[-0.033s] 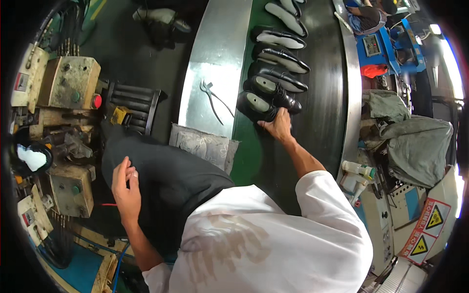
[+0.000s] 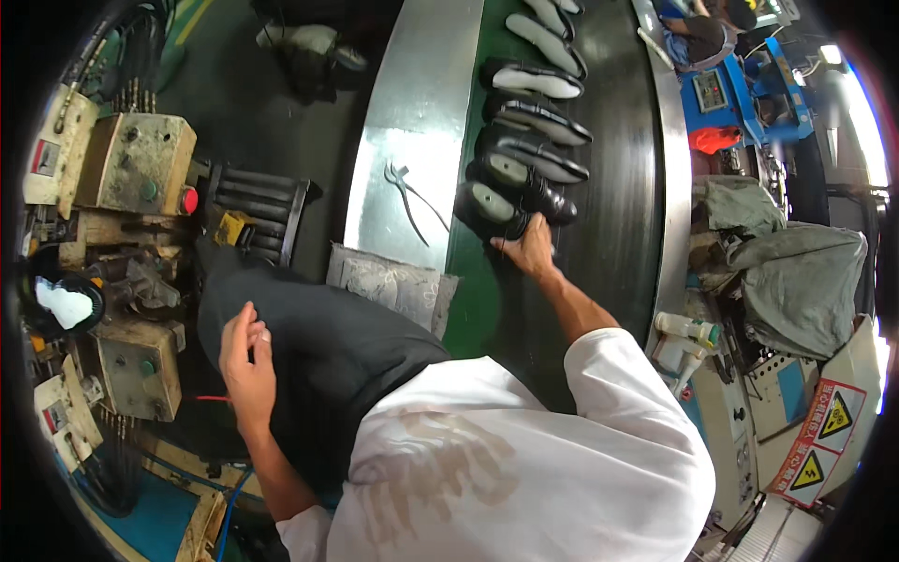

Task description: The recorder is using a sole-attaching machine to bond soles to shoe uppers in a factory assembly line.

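My right hand (image 2: 532,249) is closed on the front end of the nearest black leather shoe (image 2: 487,202), which rests on a green and dark conveyor belt (image 2: 476,318). Its mate, another laced black shoe (image 2: 508,170), lies right beside it. Farther up the belt several black slip-on style shoes (image 2: 536,81) with pale insoles lie crosswise in a row. My left hand (image 2: 249,375) hangs over my dark-trousered leg, empty, with the fingers loosely bent and the thumb apart. Between the two hands, a pair of pincers (image 2: 406,197) lies on the metal ledge beside the belt.
A grey patterned cloth pad (image 2: 389,284) covers the ledge's near end. At the left stands a worn machine (image 2: 140,164) with green and red buttons and hoses. Across the belt are a metal rail (image 2: 676,169), a white bottle (image 2: 686,326), cloth-covered equipment (image 2: 801,281) and a co-worker (image 2: 698,37).
The whole view has shifted slightly. My left thumb stands a little farther from the fingers. My right hand stays on the same shoe.
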### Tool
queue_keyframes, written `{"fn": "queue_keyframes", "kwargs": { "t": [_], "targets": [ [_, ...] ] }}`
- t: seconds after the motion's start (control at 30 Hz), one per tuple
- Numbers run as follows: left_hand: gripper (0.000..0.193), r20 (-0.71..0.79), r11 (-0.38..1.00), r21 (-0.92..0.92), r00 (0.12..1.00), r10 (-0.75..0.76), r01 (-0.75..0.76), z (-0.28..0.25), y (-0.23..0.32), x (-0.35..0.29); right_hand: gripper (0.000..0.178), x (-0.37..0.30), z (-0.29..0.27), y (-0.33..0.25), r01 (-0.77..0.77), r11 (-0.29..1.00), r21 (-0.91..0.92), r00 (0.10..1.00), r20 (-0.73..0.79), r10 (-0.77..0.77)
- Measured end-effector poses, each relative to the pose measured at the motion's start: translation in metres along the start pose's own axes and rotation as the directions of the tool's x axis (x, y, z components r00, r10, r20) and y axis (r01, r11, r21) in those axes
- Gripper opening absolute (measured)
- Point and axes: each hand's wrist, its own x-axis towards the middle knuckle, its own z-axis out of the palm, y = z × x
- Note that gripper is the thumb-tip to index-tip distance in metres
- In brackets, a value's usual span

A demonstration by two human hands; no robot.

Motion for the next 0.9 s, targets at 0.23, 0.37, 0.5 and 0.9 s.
{"fn": "queue_keyframes", "kwargs": {
  "t": [0.23,0.37,0.5,0.9],
  "targets": [
    [0.047,0.013,0.966,-0.259,1.0,0.001,0.002,0.035,0.006,0.003,0.083,-0.03,-0.042,-0.048,-0.324,0.785,0.529,0.933,0.315,0.172],
    [0.06,0.103,0.738,-0.673,0.994,0.024,0.052,0.041,0.019,0.039,0.078,-0.039,-0.055,-0.099,-0.636,0.312,0.706,0.741,0.672,-0.008],
    [0.071,-0.008,0.593,-0.801,0.992,0.125,-0.081,0.022,0.065,0.089,0.102,-0.052,-0.046,-0.215,-0.81,-0.041,0.585,0.514,0.673,-0.532],
    [0.03,-0.632,0.991,-0.135,0.771,-0.072,-0.018,-0.036,-0.044,0.002,0.102,-0.093,0.034,-0.42,-0.01,0.642,0.767,0.327,0.609,-0.722]
  ]
}}
